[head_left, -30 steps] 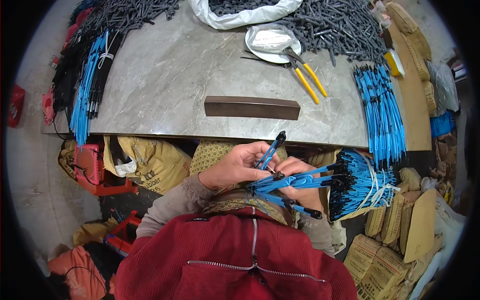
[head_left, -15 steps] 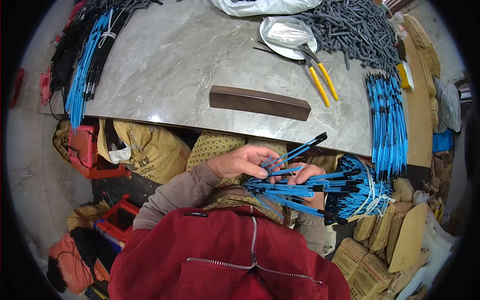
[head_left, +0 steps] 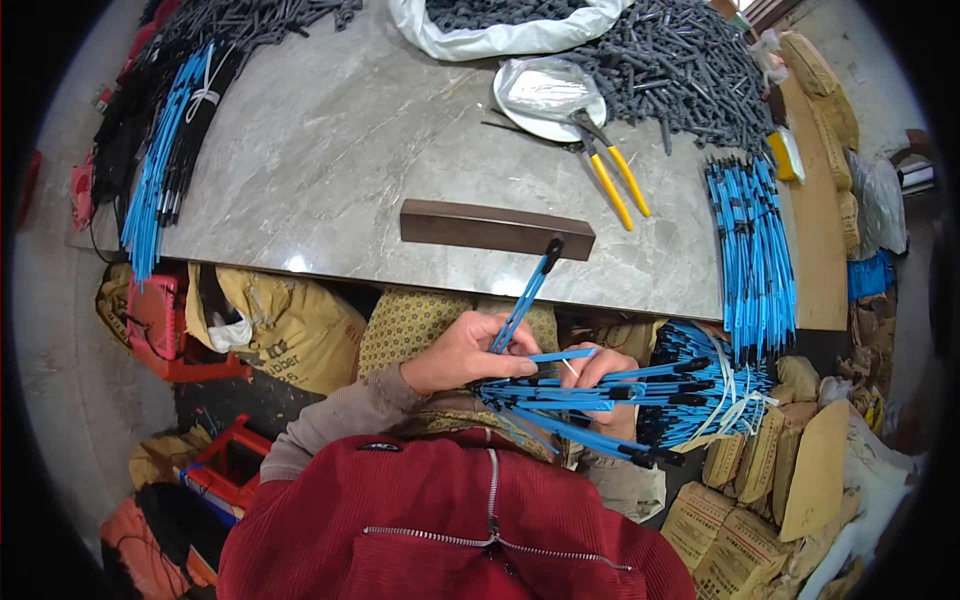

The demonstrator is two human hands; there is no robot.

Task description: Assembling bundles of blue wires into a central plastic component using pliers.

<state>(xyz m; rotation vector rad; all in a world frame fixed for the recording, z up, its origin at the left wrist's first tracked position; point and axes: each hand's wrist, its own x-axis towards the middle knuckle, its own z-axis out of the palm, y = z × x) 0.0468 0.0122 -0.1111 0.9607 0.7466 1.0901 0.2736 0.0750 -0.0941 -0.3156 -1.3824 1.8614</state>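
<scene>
Above my lap, my left hand [head_left: 468,350] is closed on a few thin blue strips [head_left: 520,305] with a black end piece, which now point up over the table edge. My right hand [head_left: 603,372] grips a fanned bunch of blue strips with black ends [head_left: 560,397] lying across toward the right. A short flat blue piece [head_left: 562,355] reaches between the two hands, and a small white sliver shows beside the right fingers. Some right fingers are hidden behind the bunch. Past that hand sits a large tied bundle of similar blue strips [head_left: 690,400].
On the grey table [head_left: 320,150] lie a dark brown bar [head_left: 495,230], yellow-handled pliers [head_left: 615,185], a wrapped white plate [head_left: 550,95] and a heap of dark grey parts [head_left: 660,75]. Stacked blue strips [head_left: 750,260] stand at the right edge, more blue strips [head_left: 165,170] at the left.
The strips in my left hand have swung from slanting rightward to nearly upright. My hands have shifted slightly left and nearer me, and the whole view has moved a little.
</scene>
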